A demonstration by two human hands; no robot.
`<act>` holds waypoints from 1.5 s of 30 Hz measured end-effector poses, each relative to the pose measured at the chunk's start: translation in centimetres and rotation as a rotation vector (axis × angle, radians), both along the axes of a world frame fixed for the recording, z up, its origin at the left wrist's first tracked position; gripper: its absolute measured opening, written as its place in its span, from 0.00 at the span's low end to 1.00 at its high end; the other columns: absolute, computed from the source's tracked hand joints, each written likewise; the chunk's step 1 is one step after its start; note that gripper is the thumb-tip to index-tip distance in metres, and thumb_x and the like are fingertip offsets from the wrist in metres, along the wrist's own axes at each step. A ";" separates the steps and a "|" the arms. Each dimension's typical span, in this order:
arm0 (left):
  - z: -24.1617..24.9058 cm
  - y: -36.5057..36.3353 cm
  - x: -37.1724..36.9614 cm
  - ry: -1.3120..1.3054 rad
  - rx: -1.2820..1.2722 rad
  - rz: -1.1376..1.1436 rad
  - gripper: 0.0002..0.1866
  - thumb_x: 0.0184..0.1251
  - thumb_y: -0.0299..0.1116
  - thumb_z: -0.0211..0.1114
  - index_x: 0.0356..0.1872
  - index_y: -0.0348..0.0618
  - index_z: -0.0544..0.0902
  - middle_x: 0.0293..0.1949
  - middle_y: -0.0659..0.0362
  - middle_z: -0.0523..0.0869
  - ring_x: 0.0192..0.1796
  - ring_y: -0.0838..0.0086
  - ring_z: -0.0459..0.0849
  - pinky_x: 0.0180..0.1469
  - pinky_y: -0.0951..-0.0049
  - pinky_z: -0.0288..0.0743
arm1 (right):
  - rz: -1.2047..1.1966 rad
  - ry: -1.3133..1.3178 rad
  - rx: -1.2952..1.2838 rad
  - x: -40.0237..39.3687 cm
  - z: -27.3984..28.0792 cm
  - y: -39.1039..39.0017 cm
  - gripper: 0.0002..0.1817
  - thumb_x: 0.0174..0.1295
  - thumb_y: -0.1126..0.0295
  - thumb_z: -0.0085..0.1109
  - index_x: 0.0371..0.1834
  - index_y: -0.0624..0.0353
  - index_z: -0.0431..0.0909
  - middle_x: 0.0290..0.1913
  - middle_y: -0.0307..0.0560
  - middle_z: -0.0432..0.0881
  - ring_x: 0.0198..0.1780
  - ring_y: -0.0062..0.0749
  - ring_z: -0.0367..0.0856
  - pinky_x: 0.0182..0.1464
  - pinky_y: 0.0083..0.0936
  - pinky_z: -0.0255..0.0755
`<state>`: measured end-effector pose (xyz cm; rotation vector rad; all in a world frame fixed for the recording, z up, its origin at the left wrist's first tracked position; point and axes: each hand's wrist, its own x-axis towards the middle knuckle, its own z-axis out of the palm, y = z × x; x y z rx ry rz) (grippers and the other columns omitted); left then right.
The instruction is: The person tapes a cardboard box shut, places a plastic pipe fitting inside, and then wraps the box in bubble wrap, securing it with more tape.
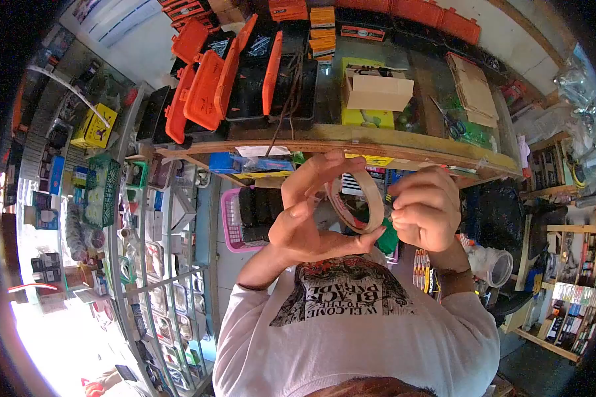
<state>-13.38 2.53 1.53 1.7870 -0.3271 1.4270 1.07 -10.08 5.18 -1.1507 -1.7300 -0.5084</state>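
Note:
My left hand [304,218] is closed around a roll of beige tape [376,198], thumb below and fingers above. The roll is tilted, so the view passes through its ring and shows the printed inner core. Close by on the right, my right hand [427,208] has its fingers curled into a pinch near the roll's outer side. What lies between those fingertips is too small to make out. Both hands are raised in front of my chest, beside the wooden edge of a glass-topped counter [351,140].
On the counter are open orange-lidded cases [205,89], a cardboard box [379,90], scissors [449,122] and flat cardboard pieces [473,89]. A pink basket [232,221] sits below. Shelves with packaged goods line the left, and a wooden rack [573,311] stands at right.

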 end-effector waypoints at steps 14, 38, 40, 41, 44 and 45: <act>-1.4 -0.6 3.5 -0.118 -0.029 -0.079 0.64 0.40 0.27 0.87 0.76 0.66 0.49 0.67 0.43 0.63 0.60 0.46 0.80 0.64 0.41 0.76 | 0.041 0.262 -0.169 2.1 -2.6 -4.1 0.30 0.47 0.51 0.80 0.45 0.63 0.84 0.41 0.50 0.88 0.36 0.40 0.85 0.39 0.34 0.75; -6.0 2.5 3.5 0.380 -0.737 -0.293 0.19 0.72 0.26 0.59 0.62 0.38 0.70 0.65 0.51 0.73 0.67 0.64 0.74 0.67 0.63 0.69 | -0.405 0.036 -0.694 15.2 -6.9 -5.2 0.16 0.51 0.82 0.66 0.45 0.61 0.87 0.47 0.47 0.83 0.58 0.45 0.81 0.60 0.40 0.73; -5.5 2.2 3.2 0.442 -0.782 -0.317 0.20 0.74 0.35 0.59 0.62 0.39 0.71 0.65 0.49 0.74 0.67 0.62 0.75 0.68 0.59 0.69 | -0.418 0.029 -0.704 15.6 -7.0 -5.2 0.15 0.54 0.77 0.67 0.47 0.58 0.87 0.48 0.47 0.84 0.58 0.46 0.81 0.61 0.38 0.73; -5.3 2.1 3.1 0.472 -0.804 -0.328 0.22 0.75 0.40 0.59 0.62 0.39 0.71 0.65 0.48 0.75 0.67 0.60 0.76 0.68 0.58 0.69 | -0.422 0.024 -0.708 15.7 -6.9 -4.9 0.15 0.55 0.74 0.68 0.48 0.56 0.87 0.48 0.48 0.84 0.57 0.46 0.80 0.61 0.37 0.73; -5.3 2.1 2.8 0.452 -0.825 -0.430 0.28 0.75 0.49 0.59 0.64 0.38 0.71 0.66 0.47 0.75 0.67 0.59 0.75 0.67 0.58 0.69 | -0.437 0.090 -0.697 14.0 -4.9 -4.6 0.16 0.58 0.69 0.70 0.51 0.58 0.86 0.50 0.50 0.85 0.57 0.45 0.82 0.61 0.36 0.73; -4.9 2.0 2.7 0.474 -0.839 -0.435 0.30 0.74 0.52 0.59 0.64 0.37 0.71 0.66 0.47 0.74 0.68 0.59 0.75 0.67 0.58 0.69 | -0.409 0.188 -0.663 13.1 -4.3 -4.4 0.17 0.58 0.71 0.69 0.52 0.59 0.85 0.49 0.49 0.85 0.56 0.43 0.82 0.60 0.34 0.73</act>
